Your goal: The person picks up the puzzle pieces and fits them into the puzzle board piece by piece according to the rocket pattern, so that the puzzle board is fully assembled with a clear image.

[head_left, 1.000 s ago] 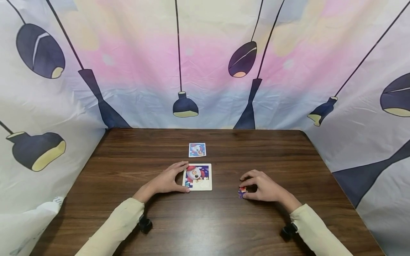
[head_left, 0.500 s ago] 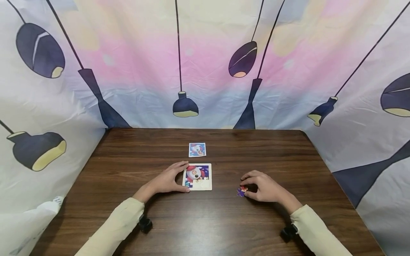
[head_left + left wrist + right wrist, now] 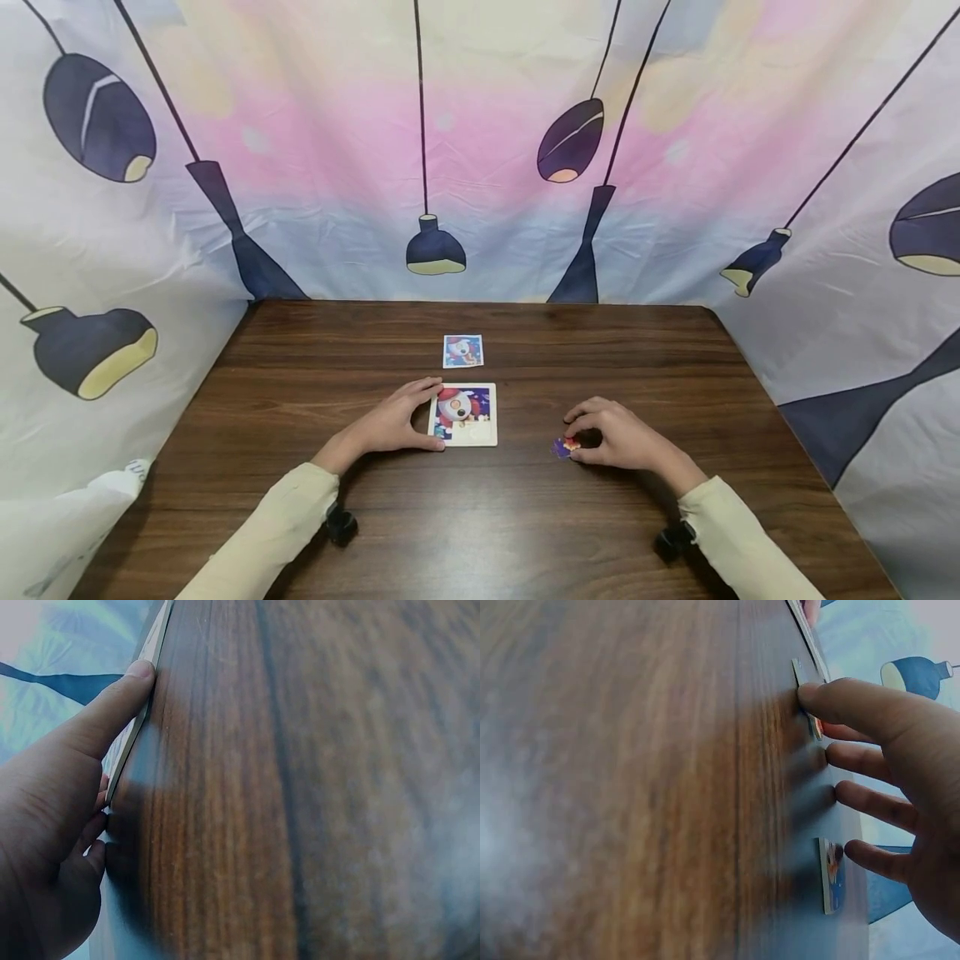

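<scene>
A square jigsaw puzzle tray [image 3: 480,434] lies flat at the middle of the table, showing a white-and-red figure on purple. Its lower right area is bare and cream. My left hand [image 3: 386,421] holds the tray's left side, thumb at the near corner and fingers at the far one; the left wrist view shows the thumb [image 3: 129,690] against its edge. To the right, my right hand [image 3: 617,437] pinches a purple-and-red puzzle piece [image 3: 561,448] between thumb and index finger, low over the table. Another puzzle piece [image 3: 830,876] lies by the little finger, hidden in the head view.
A small printed picture card [image 3: 462,351] lies behind the tray. The brown wooden table [image 3: 480,517] ends at a curtain [image 3: 495,150] printed with lamps, which hangs behind and along both sides. White plastic wrapping [image 3: 97,508] stands by the left edge.
The puzzle piece in my right hand has turned between the fingertips and shifted slightly left. My left hand and the tray stay in place.
</scene>
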`<state>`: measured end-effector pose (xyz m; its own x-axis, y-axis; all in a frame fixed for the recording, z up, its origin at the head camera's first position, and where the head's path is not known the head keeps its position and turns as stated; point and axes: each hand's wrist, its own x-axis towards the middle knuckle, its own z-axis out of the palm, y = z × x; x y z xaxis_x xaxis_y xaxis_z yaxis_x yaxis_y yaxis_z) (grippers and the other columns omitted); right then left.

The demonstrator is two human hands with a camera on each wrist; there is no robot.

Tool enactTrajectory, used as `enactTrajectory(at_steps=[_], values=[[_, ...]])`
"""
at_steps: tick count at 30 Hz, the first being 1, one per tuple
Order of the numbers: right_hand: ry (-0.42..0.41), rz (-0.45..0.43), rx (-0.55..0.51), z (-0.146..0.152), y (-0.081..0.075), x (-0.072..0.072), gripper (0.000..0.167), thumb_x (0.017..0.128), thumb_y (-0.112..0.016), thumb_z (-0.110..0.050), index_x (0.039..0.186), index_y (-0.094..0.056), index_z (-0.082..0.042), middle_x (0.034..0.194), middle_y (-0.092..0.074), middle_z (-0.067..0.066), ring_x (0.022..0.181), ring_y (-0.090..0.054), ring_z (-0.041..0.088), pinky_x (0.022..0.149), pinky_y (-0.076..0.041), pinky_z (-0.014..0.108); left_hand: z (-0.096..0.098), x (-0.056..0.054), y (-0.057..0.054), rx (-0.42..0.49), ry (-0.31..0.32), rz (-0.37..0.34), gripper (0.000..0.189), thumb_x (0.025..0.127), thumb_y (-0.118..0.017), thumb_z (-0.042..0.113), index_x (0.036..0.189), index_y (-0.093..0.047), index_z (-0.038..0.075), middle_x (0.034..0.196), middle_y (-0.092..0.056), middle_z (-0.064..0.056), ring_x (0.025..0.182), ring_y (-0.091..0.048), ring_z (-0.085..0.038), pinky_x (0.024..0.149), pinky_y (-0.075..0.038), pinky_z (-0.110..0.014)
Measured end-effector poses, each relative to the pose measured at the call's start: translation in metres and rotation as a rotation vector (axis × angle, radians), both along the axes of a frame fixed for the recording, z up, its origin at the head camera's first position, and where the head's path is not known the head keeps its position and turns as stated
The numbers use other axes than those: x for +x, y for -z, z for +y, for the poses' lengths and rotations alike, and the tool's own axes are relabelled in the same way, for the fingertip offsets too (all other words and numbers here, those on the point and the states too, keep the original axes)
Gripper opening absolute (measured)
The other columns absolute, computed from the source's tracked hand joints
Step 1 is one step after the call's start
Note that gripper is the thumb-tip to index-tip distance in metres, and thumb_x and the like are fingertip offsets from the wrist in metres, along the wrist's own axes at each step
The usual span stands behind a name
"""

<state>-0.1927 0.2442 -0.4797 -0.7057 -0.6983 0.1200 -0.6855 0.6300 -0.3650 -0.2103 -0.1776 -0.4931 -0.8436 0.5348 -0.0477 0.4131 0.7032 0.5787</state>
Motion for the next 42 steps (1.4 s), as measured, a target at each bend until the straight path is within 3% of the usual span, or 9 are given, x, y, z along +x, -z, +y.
enactTrajectory(at_steps=[13, 24, 42], values=[[0.007, 0.127, -0.092, -0.029, -0.004, -0.013, 0.020, 0.088, -0.082, -0.034, 0.102, -0.079, -0.021, 0.104, -0.073, -0.010, 0.100, -0.066, 0.011, 0.087, -0.056, 0.038, 0.002, 0.001, -0.003, -0.008, -0.011, -0.006, 0.108, 0.076, -0.082, 0.064, 0.159, -0.038, 0.009, 0.166, -0.029, -0.011, 0.154, -0.024, -0.035, 0.116, -0.031, -0.060], [0.053, 0.133, -0.065, -0.070, -0.008, -0.017, 0.022, 0.086, -0.083, -0.036, 0.101, -0.080, -0.019, 0.101, -0.075, -0.008, 0.099, -0.064, 0.010, 0.085, -0.056, 0.037, 0.001, 0.000, -0.002, -0.012, -0.010, -0.007, 0.108, 0.077, -0.081, 0.064, 0.159, -0.037, 0.010, 0.167, -0.028, -0.010, 0.154, -0.024, -0.034, 0.116, -0.032, -0.060], [0.031, 0.107, -0.049, -0.118, -0.010, -0.019, 0.027, 0.087, -0.082, -0.039, 0.104, -0.080, -0.018, 0.104, -0.075, -0.005, 0.100, -0.064, 0.011, 0.086, -0.056, 0.035, 0.001, 0.001, -0.001, 0.002, -0.003, -0.003, 0.108, 0.077, -0.081, 0.065, 0.159, -0.038, 0.010, 0.167, -0.028, -0.010, 0.154, -0.023, -0.034, 0.116, -0.031, -0.060]])
